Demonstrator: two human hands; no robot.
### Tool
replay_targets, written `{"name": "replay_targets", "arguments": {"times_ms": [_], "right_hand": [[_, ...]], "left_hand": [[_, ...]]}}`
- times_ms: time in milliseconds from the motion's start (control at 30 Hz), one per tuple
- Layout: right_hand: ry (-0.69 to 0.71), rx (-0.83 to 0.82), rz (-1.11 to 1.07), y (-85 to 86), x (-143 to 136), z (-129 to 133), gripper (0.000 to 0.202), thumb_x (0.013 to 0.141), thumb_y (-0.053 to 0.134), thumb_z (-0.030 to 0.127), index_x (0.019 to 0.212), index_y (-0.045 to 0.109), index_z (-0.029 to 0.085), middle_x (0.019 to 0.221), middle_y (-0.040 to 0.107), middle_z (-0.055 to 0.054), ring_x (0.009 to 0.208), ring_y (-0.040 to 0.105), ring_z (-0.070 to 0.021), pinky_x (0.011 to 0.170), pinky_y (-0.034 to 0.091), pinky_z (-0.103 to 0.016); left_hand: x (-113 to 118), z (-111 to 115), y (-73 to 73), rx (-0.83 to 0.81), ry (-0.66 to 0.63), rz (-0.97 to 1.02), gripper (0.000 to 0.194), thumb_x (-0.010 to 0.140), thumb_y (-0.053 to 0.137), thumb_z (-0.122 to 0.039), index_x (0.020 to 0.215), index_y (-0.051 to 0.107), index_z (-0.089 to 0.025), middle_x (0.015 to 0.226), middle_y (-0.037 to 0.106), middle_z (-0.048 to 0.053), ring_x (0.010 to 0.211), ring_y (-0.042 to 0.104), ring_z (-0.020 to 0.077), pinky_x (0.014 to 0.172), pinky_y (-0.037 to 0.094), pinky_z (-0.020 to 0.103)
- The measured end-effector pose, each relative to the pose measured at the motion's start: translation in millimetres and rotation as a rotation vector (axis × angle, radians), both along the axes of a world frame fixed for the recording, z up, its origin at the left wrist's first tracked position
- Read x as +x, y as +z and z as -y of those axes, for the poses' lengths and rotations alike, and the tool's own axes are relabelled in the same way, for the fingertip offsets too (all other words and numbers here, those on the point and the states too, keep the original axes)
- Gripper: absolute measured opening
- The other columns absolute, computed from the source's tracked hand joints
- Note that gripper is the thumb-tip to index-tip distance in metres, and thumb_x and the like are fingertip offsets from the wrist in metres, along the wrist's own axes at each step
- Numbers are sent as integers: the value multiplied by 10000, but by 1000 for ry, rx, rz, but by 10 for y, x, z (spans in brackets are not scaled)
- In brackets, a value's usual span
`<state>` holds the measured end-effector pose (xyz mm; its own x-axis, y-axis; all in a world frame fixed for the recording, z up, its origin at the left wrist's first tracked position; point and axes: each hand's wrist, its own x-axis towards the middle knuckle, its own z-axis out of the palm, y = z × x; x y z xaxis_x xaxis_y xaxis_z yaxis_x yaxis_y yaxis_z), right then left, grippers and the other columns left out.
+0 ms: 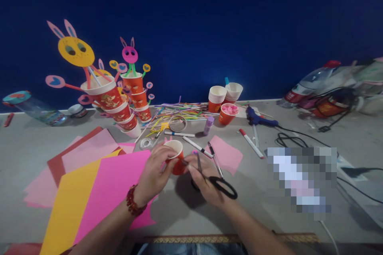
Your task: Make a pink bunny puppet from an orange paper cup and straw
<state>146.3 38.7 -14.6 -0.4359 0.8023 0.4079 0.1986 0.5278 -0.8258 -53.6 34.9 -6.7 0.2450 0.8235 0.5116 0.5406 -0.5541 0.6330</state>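
Note:
My left hand, with a dark red bead bracelet at the wrist, is closed around the rim and side of a red paper cup. The cup's white inside faces up toward me. In my right hand is a pair of black-handled scissors. Their blades are apart, one pointing at the cup's right wall; I cannot tell whether it pierces it. A small pink and blue piece shows by my right fingertips. Pink ear-like shapes stand behind the cup's rim.
Coloured paper sheets lie left. Stacked-cup rabbit figures stand behind them. Straws, a glue stick, markers, cup stacks and a blue glue gun with its cord lie across the back and right.

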Motion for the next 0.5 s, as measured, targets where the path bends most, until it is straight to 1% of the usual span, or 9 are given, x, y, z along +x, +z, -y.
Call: {"name": "replay_targets", "arguments": {"times_ms": [67,133,200,267,300,367,500], "right_hand": [[-37,-146,-50,-15,-3,18,388,1040,379,337,802,656,208,973,722,-64,932,678,-203,869,518,-328],[-61,-250,-91,-32,-12,32,436,1038,387,378,747,667,214,1026,731,-60,1006,681,-213,928,509,-335],[-72,-333,-125,-46,-26,39,476,1040,376,409,731,683,217,1089,731,-61,1055,677,-223,962,504,-347],[-93,-364,-145,-47,-37,43,502,1043,363,429,725,695,225,1079,735,-58,1065,676,-225,960,511,-351],[-106,-344,-139,-43,-41,46,505,1042,364,436,723,697,230,1059,737,-55,1065,674,-226,956,514,-351],[-121,-244,-102,-24,-42,54,485,1041,376,434,739,698,234,1011,734,-56,1057,669,-227,949,516,-351],[-116,-1,-3,19,-42,76,393,1049,376,345,837,684,223,946,716,-64,968,662,-210,903,518,-341]], "left_hand": [[2,9,3,64,6,-59,117,950,576,-129,1012,608,-223,964,712,24,972,644,195,1129,370,497],[2,15,1,117,20,-109,143,942,575,-115,1031,605,-223,977,717,25,988,643,201,1160,332,526],[4,16,-11,137,33,-123,141,942,574,-122,1032,607,-226,975,719,25,998,646,204,1175,318,533],[13,13,-37,115,42,-89,124,951,568,-143,1033,601,-230,982,715,26,1005,651,203,1176,331,522],[21,11,-54,92,48,-61,116,958,560,-153,1036,596,-231,986,711,26,1004,655,199,1175,341,514],[38,9,-89,43,61,-12,111,971,537,-168,1047,582,-234,987,702,23,991,663,191,1176,352,502],[58,12,-131,-7,82,3,102,980,526,-203,1056,586,-236,968,698,16,964,673,184,1187,350,492]]}}
